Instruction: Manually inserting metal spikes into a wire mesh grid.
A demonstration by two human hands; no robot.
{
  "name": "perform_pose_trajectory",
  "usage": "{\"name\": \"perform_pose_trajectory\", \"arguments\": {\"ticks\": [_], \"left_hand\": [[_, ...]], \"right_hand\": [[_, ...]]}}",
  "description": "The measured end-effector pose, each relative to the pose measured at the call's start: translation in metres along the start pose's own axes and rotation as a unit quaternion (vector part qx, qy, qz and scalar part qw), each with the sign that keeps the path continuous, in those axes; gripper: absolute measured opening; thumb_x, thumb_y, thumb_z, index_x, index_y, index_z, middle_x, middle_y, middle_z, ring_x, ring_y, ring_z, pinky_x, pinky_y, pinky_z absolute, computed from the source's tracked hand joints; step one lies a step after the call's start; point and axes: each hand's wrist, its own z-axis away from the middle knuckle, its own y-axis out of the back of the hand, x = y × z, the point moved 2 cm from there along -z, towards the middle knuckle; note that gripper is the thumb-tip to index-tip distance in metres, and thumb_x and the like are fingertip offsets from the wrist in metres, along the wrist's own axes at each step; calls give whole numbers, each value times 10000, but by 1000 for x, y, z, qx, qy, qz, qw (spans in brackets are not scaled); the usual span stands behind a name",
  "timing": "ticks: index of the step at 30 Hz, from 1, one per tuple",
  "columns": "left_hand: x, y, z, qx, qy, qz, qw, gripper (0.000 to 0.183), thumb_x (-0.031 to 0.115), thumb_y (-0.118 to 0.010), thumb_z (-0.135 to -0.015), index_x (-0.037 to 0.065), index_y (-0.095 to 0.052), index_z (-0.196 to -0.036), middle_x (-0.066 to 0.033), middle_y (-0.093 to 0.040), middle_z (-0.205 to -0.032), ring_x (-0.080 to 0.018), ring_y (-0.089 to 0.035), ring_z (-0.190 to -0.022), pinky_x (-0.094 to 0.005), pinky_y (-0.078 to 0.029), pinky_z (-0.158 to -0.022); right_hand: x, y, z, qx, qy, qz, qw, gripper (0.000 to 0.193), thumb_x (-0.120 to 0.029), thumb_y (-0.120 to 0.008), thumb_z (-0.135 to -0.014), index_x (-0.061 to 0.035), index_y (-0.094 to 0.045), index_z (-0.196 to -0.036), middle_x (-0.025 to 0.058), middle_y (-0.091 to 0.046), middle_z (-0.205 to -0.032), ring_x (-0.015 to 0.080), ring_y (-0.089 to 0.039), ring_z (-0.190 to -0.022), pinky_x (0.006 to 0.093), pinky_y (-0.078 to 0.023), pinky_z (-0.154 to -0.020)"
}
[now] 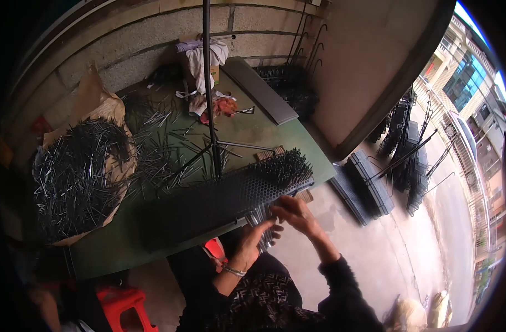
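Observation:
My left hand (251,247) is closed around a bundle of thin metal rods (258,214) at the near edge of the table. My right hand (298,214) is at the bundle's right side, its fingers curled in. What lies between those fingers is too small to make out. Just beyond both hands lies a long dark perforated block (231,193) with rows of round holes. Many dark rods (286,167) stand upright, packed close together, in the holes at its right end. The block's left part is in deep shadow.
A heap of loose rods (81,177) lies on brown paper (118,174) at the left of the green table (106,257). More rods are scattered behind the block. A black pole (210,83) rises there. A red stool (125,307) stands below; grey perforated blocks (369,182) sit at right.

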Motion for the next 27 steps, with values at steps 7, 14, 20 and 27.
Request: {"name": "perform_pose_trajectory", "arguments": {"ticks": [7, 14, 20, 27], "left_hand": [[2, 2, -5, 15, -27, 0, 1000, 191, 196, -673, -869, 78, -688, -1018, -63, -727, -868, -180, -708, -711, -288, -499, -546], [3, 8, 0, 42, -67, 5, 997, 199, 203, -685, -863, 85, -689, -1023, -45, -728, -880, -177, -711, -712, -281, -497, -538], [11, 12, 0, 48, -70, 5, 996, 206, 179, -685, -858, 64, -688, -1029, -58, -732, -900, -184, -718, -720, -258, -484, -511], [29, 14, 3, 35, -86, -25, 995, 242, 200, -679, -855, 62, -680, -1054, -71, -730, -932, -186, -716, -743, -269, -467, -541]], "right_hand": [[-4, -1, -8, 5, 13, -5, 1000, 190, -168, -610, -945, 14, -565, -919, 36, -579, -762, 101, -551, -714, 285, -456, -608], [-10, -9, -16, -5, 28, 6, 1000, 155, -126, -606, -929, 27, -585, -911, 52, -609, -769, 115, -598, -703, 283, -488, -618], [-11, -8, -26, -10, 20, 67, 998, 187, -139, -577, -929, 36, -610, -872, 87, -645, -711, 143, -632, -666, 305, -499, -606], [-22, -11, -36, 0, -5, 32, 999, 120, -61, -570, -919, 44, -630, -916, 64, -637, -731, 115, -616, -670, 267, -495, -612]]}}
